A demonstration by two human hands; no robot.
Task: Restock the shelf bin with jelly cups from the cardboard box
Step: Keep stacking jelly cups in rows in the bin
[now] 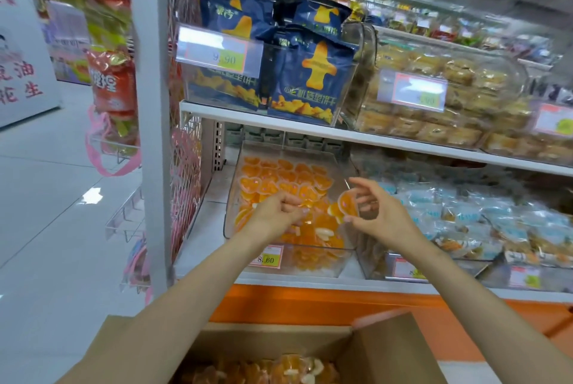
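Note:
A clear shelf bin (231,197) on the lower shelf holds several orange jelly cups (279,179). My left hand (276,213) hovers over the bin's front half with its fingers curled, and pinches a jelly cup (307,203) at its fingertips. To the right, my right hand (376,208) is spread above the bin's right edge. Another jelly cup (347,207) sits just off its fingers, between thumb and forefinger, and no finger closes on it. The cardboard box (387,349) is at the bottom of the view, flaps up, with more jelly cups (291,368) inside.
A price tag reading 8.60 (266,256) hangs on the bin's front. Right of it is a bin of blue-white packets (465,222). The shelf above (279,118) carries dark blue snack bags (310,73) and wrapped pastries (440,73). A white shelf post (155,135) stands at left.

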